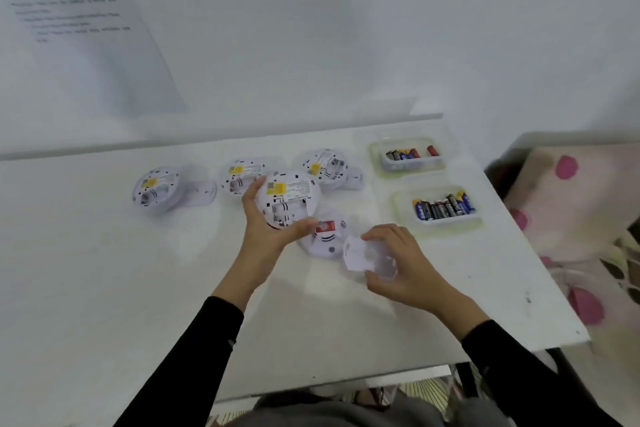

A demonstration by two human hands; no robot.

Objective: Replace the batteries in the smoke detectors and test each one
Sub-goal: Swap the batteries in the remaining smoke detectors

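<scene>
Left hand [265,224] gripping round white plastic smoke detector [287,199] back-up, right hand [398,262] at 4 o'clock pinching white plastic cover plate [367,255], white table [138,270] beneath.

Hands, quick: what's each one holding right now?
Left hand: closed on an upturned smoke detector, battery bay showing.
Right hand: closed on a white cover plate.

Held smoke detector [287,199]: white, round, back up, battery bay empty. Three more detectors [156,188] [242,176] [325,166] back up behind; fifth [327,236] face up. Batteries in two trays [412,153] [443,206].
</scene>
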